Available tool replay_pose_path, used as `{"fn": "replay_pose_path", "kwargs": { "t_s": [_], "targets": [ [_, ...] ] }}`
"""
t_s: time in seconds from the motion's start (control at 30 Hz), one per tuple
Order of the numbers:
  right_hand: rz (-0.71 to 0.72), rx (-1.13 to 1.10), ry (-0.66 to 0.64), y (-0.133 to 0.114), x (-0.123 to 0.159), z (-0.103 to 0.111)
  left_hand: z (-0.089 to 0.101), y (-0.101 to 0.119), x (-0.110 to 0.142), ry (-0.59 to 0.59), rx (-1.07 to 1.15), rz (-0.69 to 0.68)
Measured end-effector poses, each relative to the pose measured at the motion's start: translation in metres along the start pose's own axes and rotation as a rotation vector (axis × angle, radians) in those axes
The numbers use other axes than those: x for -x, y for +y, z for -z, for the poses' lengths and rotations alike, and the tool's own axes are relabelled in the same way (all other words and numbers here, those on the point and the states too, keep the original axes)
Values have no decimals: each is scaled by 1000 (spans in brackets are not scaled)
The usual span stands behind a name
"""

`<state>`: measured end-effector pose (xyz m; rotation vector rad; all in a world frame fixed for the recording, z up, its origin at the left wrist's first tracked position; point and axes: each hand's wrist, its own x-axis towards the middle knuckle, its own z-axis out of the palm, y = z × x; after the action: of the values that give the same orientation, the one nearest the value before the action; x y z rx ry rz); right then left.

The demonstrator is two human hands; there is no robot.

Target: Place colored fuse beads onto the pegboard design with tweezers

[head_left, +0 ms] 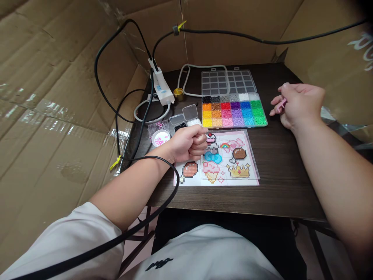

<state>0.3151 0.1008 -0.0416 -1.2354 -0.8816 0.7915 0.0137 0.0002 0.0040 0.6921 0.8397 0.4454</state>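
My left hand (pixel 189 144) rests as a closed fist on the left part of a clear pegboard (pixel 230 157) laid over a pattern sheet with pixel pictures: a cupcake, ice cream, crown, drumstick. What the fist holds, if anything, is hidden. My right hand (pixel 297 104) hovers above the dark table (pixel 279 182) to the right of the bead box, its fingers pinched on a small pink tool (pixel 282 104). The bead box (pixel 234 111) lies open behind the pegboard, with rows of beads sorted by colour.
A small round dish of pink beads (pixel 160 137) and two small clear boxes (pixel 186 118) sit left of the bead box. A white power adapter (pixel 161 87), black cables and a small gold cap (pixel 178 92) lie at the back left. Cardboard walls (pixel 58 97) surround the table.
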Motion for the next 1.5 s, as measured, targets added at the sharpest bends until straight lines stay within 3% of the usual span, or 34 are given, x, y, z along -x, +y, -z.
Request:
{"fn": "replay_pose_path", "kwargs": {
  "t_s": [0.27,0.53,1.2,1.5],
  "targets": [
    [21,-32,-97,4,-3,2,3,-2,-1,-18,15,-6],
    [-62,-43,-78,1,-3,2,1,-1,0,-15,4,-7],
    [30,111,-150,0,3,3,1,-2,0,-58,-32,-41],
    [-23,80,-161,-1,3,2,3,-1,0,-59,-31,-22]
  ]
}}
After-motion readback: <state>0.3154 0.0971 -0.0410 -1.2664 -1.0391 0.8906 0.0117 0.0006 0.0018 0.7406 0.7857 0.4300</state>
